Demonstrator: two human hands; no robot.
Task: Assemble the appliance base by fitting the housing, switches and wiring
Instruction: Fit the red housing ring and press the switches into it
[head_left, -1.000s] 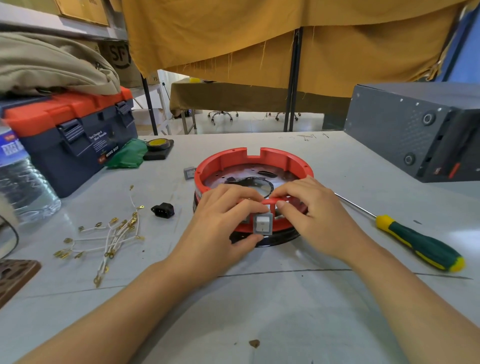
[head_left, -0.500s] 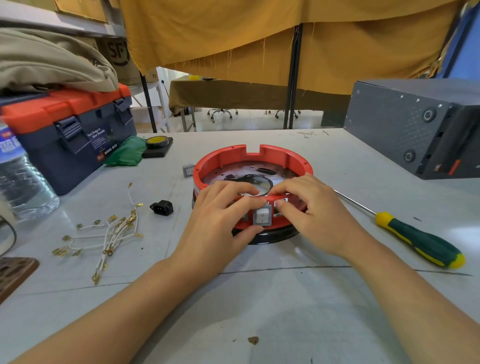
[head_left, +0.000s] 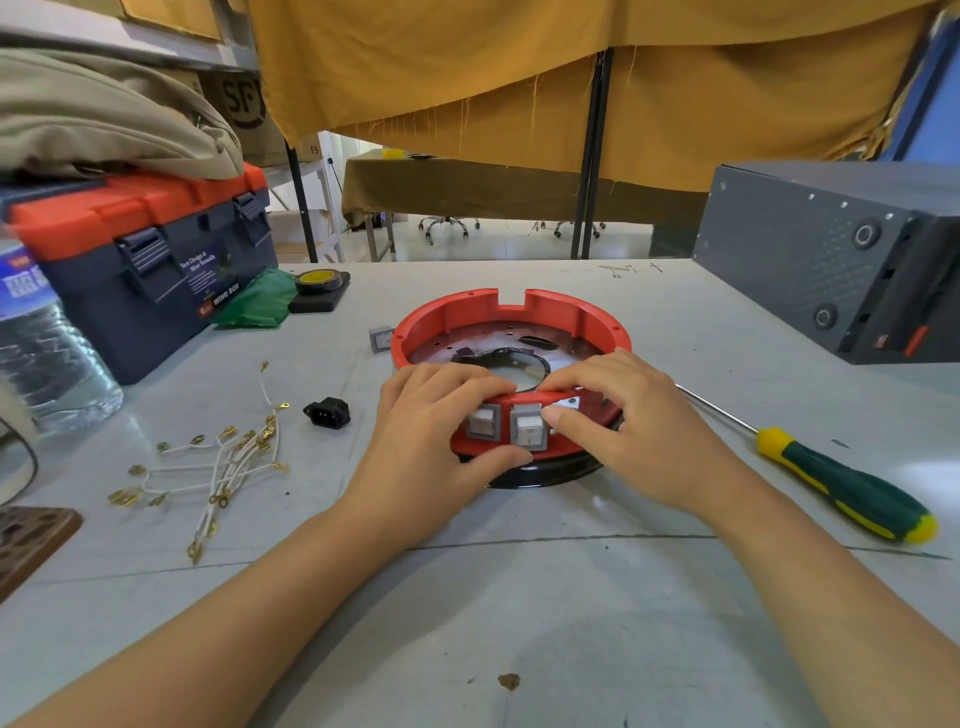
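Red ring housing (head_left: 511, 317) sits mid-table on a black base plate (head_left: 540, 475), with the grey table (head_left: 571, 597) under it. I see two grey rocker switches seated side by side in the housing's near wall, at its 6 o'clock: the left switch (head_left: 483, 422) and the right switch (head_left: 529, 428). A third opening just right of them looks mostly covered by the right hand. Left hand (head_left: 431, 447) grips the near rim from the 7 o'clock side, fingers curled over the top edge, thumb pressed along the bottom edge under the switches. Right hand (head_left: 639, 431) wraps the rim from the 5 o'clock side, fingers curled over the top, thumb tip touching the right switch's edge. Both hands are clamped on the housing. A loose spare switch (head_left: 382, 339) lies on the table just outside the housing at its 10 o'clock. A black power socket (head_left: 327, 413) lies at the housing's 9 o'clock, near but apart. Farther out at 8 o'clock lies a bundle of white wires (head_left: 228, 462) with brass terminals. A green-and-yellow screwdriver (head_left: 841, 480) lies at 4 o'clock, with its shaft pointing toward the housing. The toolbox (head_left: 150, 249) is at far 10 o'clock, with a roll of tape (head_left: 318, 280) beside it and a water bottle (head_left: 47, 353) at the left edge. A grey metal box (head_left: 831, 254) stands at 2 o'clock.
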